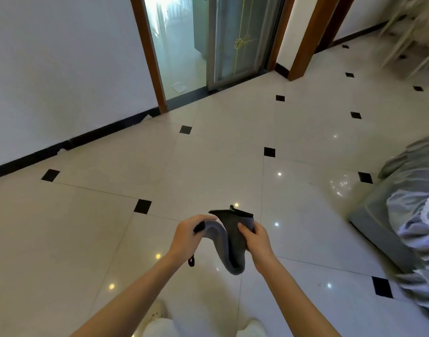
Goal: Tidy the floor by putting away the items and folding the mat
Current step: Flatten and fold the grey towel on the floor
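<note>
The mat [232, 242] is dark grey on one face and lighter grey on the other, with black trim and a black strap [191, 260]. The floor [208, 166] is glossy cream tile dotted with small black diamonds. The wall [62, 69] is white with a black skirting [75, 139]. The door frame [150, 57] is brown wood. The sliding door [242, 37] is frosted glass bearing a thin gold line pattern. The fabric cover [407, 215] is grey with white edging. The shoes [157, 310] are white.

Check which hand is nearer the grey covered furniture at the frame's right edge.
Right. The right hand grips the grey mat on the side toward the covered furniture; the left hand holds the mat's far side.
</note>
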Available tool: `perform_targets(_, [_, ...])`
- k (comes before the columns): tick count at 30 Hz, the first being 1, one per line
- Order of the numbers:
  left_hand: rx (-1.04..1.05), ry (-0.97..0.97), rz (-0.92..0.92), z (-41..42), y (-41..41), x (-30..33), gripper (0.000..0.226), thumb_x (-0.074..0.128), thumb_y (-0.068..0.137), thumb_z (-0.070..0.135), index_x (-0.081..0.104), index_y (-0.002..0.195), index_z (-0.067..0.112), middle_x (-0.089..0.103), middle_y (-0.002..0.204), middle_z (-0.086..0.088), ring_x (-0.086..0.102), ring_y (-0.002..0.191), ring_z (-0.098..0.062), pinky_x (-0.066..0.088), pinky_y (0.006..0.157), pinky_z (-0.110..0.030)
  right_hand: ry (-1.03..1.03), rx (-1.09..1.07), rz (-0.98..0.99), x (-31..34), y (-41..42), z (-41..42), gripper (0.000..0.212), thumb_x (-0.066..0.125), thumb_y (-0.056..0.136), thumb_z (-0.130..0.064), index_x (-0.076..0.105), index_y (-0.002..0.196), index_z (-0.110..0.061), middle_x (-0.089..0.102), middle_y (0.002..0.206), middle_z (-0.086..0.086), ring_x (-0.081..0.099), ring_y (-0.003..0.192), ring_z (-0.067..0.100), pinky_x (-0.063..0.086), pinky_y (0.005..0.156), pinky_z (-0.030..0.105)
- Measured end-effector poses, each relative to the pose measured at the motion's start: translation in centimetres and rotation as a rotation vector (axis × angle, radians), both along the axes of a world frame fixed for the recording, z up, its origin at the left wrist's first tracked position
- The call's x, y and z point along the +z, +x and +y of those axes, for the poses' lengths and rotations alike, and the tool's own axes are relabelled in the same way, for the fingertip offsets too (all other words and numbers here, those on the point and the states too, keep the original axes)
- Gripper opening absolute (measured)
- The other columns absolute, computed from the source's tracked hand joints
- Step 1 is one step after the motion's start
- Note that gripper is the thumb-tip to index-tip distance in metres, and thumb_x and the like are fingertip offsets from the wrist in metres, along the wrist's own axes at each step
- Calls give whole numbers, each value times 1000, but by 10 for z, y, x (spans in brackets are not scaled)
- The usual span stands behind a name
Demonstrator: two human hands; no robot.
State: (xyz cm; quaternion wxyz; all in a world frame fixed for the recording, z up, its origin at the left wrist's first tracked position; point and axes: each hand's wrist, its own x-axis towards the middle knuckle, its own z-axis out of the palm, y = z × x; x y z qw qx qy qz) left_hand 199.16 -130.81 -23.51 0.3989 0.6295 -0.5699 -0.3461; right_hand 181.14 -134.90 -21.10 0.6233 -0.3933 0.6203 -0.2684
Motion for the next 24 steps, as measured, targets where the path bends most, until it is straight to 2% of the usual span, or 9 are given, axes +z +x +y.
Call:
perform_targets(2, [-83, 14, -62, -8, 46, 0, 31, 60, 86, 0, 68, 103, 25, 68, 100, 13, 61, 97, -1, 46, 85, -15, -7, -19, 13, -5, 35, -5, 21, 53, 95, -15, 56, 115, -12, 62, 101, 2, 59, 96, 19, 52, 85, 36])
perform_targets(4, [-135, -2, -185, -16, 92, -2, 23, 57, 89, 10, 69, 105, 22, 66, 99, 9, 56, 95, 0, 40, 84, -8, 2, -28, 37, -13, 69, -11, 27, 55, 94, -16, 54, 120, -9, 61, 108, 6, 57, 103, 23, 51, 89, 38])
perform_targets(6, [-154, -18, -300, -21, 134, -5, 22, 54, 88, 17, 69, 104, 18, 65, 97, 7, 51, 95, -1, 35, 81, -4, 13, -36, 31, -22, 102, -18, 30, 56, 93, -16, 54, 122, -7, 60, 114, 9, 56, 108, 25, 50, 90, 38])
perform_targets(9, [-172, 35, -396, -27, 188, -17, 23, 54, 88, 17, 68, 104, 15, 67, 98, 3, 54, 96, -9, 33, 78, -4, 31, -73, -9, -40, 139, -28, 29, 57, 92, -10, 55, 121, -6, 62, 109, 8, 57, 104, 25, 52, 80, 31])
perform_targets(12, [-205, 72, -474, -40, 237, -33, 21, 57, 87, 10, 69, 103, 15, 68, 99, 3, 58, 94, -14, 33, 74, -8, 50, -117, -3, -62, 161, -39, 29, 58, 90, -6, 56, 119, -4, 62, 97, 3, 58, 95, 20, 51, 73, 25])
perform_targets(16, [-178, 75, -583, -62, 287, -62, 23, 58, 85, -1, 70, 101, 10, 69, 97, -1, 61, 89, -21, 42, 71, -25, 59, -133, 53, -104, 180, -66, 33, 61, 87, -4, 55, 120, -4, 61, 103, 7, 57, 97, 23, 50, 82, 31])
perform_targets(20, [-80, 64, -625, -70, 318, -136, 29, 57, 81, -9, 69, 101, 8, 70, 97, -4, 62, 90, -26, 47, 72, -31, 92, -142, 85, -178, 192, -90, 33, 60, 87, -4, 53, 120, -1, 58, 110, 12, 57, 99, 26, 50, 91, 38])
perform_targets(24, [-37, 102, -669, -65, 342, -244, 35, 57, 79, -10, 70, 104, 11, 70, 100, -4, 64, 92, -27, 45, 73, -28, 115, -136, 121, -280, 198, -96, 28, 60, 87, -2, 55, 114, 0, 59, 107, 15, 58, 93, 26, 51, 83, 33])
